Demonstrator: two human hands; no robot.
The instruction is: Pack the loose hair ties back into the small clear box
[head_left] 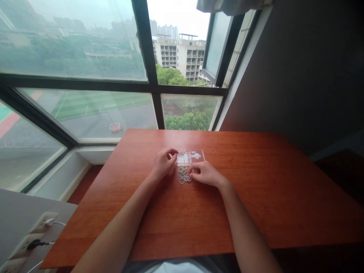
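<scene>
Hair ties (184, 174), a little pile of small elastic loops in mixed pale colours, sit on the counter (256, 189) just on the near side of a clear plastic tray (190, 157). So taking the tray as the landmark: pile right in front of it, toward the person, almost touching its near edge. The tray's long side runs left to right and it looks split into compartments, with something whitish in the right part, too small to make out.

Left hand (164, 163) is at the tray's left end, fingers curled with the tips pinched together right at the tray's left corner. There seems to be a loop in that pinch, but honestly I can't tell for sure at this size. Right hand (205, 173) lies on the counter just right of the pile, below the tray's right half, fingers bent inward and the tips touching the nearest loops. It's not closed around anything that I can see.

The pile sits between the two hands; the right one is clearly nearer to it, the left is up at the tray.

Behind the tray, past the counter's far edge, is a big window (113, 94).
</scene>
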